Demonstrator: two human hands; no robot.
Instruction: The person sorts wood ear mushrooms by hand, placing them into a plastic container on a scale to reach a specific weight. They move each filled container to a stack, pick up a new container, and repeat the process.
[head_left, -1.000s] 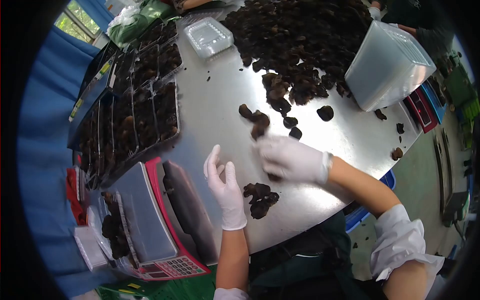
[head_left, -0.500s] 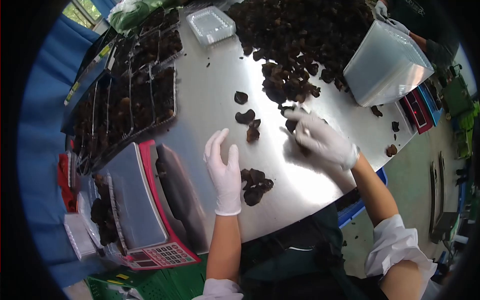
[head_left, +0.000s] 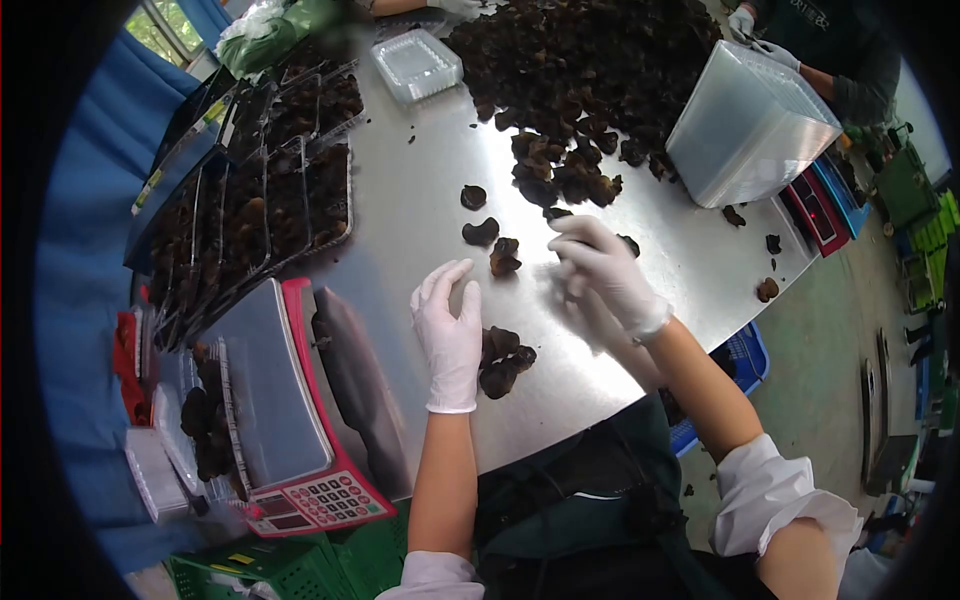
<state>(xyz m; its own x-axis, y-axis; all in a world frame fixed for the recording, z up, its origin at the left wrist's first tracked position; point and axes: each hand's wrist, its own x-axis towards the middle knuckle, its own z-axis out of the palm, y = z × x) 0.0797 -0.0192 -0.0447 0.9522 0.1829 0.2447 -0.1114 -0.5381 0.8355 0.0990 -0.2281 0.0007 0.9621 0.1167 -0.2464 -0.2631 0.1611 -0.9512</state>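
My left hand [head_left: 448,340], in a white glove, hovers over the steel table with thumb and fingers apart and nothing in it. Just right of its wrist lies a small cluster of dark wood ear mushrooms [head_left: 504,365]. My right hand [head_left: 610,275], also gloved, is over the table further right, fingers curved and parted, with no piece visible in them. Close to its fingertips is a loose wood ear piece [head_left: 504,258], with another piece [head_left: 480,232] and a third [head_left: 473,197] beyond. The large wood ear pile [head_left: 590,70] covers the back of the table.
Packed clear trays [head_left: 255,215] stand at left, behind a red-edged scale [head_left: 265,390]. A clear lidded box [head_left: 417,65] sits at the back, and a stack of clear containers [head_left: 750,130] at right. A co-worker's gloved hands [head_left: 760,40] show behind it; another person's arm [head_left: 400,5] reaches in.
My right hand has drawn back slightly to the left, and its fingers have curled more. My left hand stays nearly in place. Another person's arm has appeared at the top edge.
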